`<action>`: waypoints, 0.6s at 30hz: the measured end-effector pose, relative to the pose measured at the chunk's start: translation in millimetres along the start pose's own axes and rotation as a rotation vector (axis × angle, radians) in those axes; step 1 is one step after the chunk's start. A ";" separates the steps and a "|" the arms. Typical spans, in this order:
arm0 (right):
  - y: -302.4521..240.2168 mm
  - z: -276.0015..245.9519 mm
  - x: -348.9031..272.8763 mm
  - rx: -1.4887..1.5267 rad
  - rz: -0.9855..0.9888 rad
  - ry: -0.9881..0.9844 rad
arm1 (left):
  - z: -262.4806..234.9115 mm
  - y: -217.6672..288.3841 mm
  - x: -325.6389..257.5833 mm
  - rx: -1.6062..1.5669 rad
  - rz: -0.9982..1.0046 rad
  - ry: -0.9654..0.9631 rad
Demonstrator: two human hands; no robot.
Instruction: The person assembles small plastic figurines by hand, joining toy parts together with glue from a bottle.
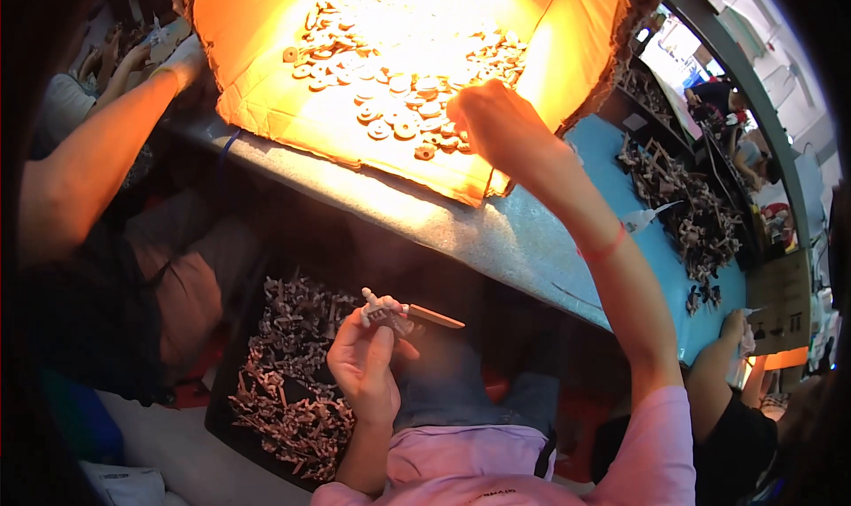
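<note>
Reaching right hand (496, 120) into rings (399, 107), fingers curled, grip unclear | left hand (368, 355) pinches part (394, 313), long axis pointing right

box's far rings (417, 19) lost in glare, left bin (292, 391) partly behind forearm

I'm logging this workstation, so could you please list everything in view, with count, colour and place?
cardboard box: one, orange-lit, on the table, far side
rings: many, pale, inside the box
table: one, blue-grey, centre
dark parts: many, in a black bin, lower left
dark parts pile: many, on the table, right
co-worker's arm: one, left
left hand: holds a small grey part
right hand: over the rings
</note>
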State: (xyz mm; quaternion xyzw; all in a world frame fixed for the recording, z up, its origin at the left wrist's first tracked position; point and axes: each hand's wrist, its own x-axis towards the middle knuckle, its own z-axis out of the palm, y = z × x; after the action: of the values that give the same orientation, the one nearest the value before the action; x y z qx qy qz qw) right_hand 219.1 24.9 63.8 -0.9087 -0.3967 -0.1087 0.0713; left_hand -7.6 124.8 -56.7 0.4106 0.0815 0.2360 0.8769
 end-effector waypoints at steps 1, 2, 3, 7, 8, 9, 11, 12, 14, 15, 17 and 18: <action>5.0 14.3 8.9 0.009 -0.073 0.267 | -1.6 -0.2 -1.0 -0.048 -0.019 0.002; 14.4 21.7 18.3 -0.072 0.038 0.147 | -3.4 -0.2 -1.9 -0.059 -0.021 0.000; 12.4 25.6 27.5 -0.146 0.145 0.026 | -7.0 0.0 -2.2 -0.060 -0.036 0.004; 12.8 57.7 30.3 -0.069 0.177 -0.014 | -12.6 7.2 -4.3 0.008 -0.077 0.010; 14.0 60.6 27.4 -0.071 0.140 0.074 | -13.5 7.4 -3.6 0.004 -0.076 0.012; 14.3 62.7 23.4 -0.070 0.104 0.161 | -14.6 8.3 -4.4 0.003 -0.085 0.011; 16.9 64.1 19.6 -0.080 0.118 0.225 | -15.7 9.2 -7.1 0.000 -0.093 0.007; 17.7 62.8 20.0 -0.047 0.097 0.237 | -15.4 7.6 -7.2 0.014 -0.097 -0.003; 18.6 61.5 18.5 -0.010 0.081 0.250 | -13.2 5.9 -7.2 0.034 -0.104 -0.016; 8.0 55.8 18.4 0.007 0.118 0.150 | -13.3 6.4 -8.9 0.035 -0.096 -0.024; -0.9 57.9 19.1 0.031 0.155 0.050 | -13.8 7.1 -11.4 0.042 -0.089 -0.030; -1.0 60.2 18.6 0.109 0.043 0.078 | -12.6 6.4 -11.5 0.040 -0.085 -0.041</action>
State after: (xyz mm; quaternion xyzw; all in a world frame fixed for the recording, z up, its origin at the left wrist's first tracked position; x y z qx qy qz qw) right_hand 239.2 51.6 10.5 -0.9068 -0.3792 -0.1208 0.1387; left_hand -24.1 131.4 -60.7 0.4291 0.0856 0.1887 0.8792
